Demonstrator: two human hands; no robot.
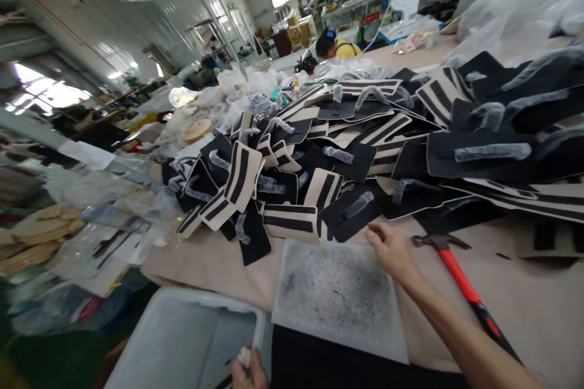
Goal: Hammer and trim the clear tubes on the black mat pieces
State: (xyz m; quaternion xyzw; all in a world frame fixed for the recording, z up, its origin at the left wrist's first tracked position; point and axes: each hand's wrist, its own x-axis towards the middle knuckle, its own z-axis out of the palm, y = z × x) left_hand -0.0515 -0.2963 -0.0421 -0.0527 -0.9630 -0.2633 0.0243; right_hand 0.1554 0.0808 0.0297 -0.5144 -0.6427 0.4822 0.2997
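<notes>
Nearest to me, at the bottom edge, my left hand (249, 372) pinches a small white object (245, 355) just over the rim of the pale plastic bin (182, 340); the frame cuts the hand off, so I can't name the object or see how many fingers close on it. A little farther and to the right, my right hand (392, 250) lies fingers-down and loosely spread on the far right corner of the grey speckled pad (340, 295), holding nothing, its fingertips almost touching the closest black-and-cream card (292, 222). Just right of that hand the red-handled hammer (460, 279) lies on the table (538, 310), untouched.

Beyond, the heap of cards (365, 152) runs across the table from left to far right. I judge each card light, flat and fairly stiff, with a clear wrapped strap on its face that looks slippery; I'd pinch a card by a free edge rather than by the strap. The pile looks loose and apt to slide.

How deep the heap goes is hidden. The far right is smeared by blur, and 1 person (335, 45) sits bent over far back, details unclear.
</notes>
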